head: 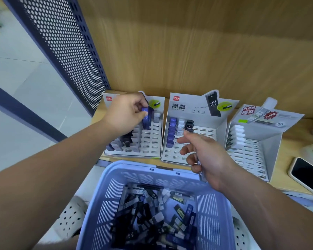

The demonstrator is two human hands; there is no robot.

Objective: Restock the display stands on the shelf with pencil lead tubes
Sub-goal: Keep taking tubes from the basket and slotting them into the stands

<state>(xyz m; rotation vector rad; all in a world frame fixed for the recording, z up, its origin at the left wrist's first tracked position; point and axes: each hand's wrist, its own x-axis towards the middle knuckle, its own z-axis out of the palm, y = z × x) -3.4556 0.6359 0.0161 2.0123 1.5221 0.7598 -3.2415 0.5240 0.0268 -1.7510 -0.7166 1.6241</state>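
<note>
Left grip (128, 114) pinches a blue lead tube (146, 118) over the left stand (153, 147): keep it upright, line up a free slot, push straight down. Right grip (202, 156) looks curled round a spare tube (201, 175) above the basket (134, 166)

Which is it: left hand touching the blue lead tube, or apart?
Touching. Head view shows the left hand pinching the blue lead tube at its top end.
</note>
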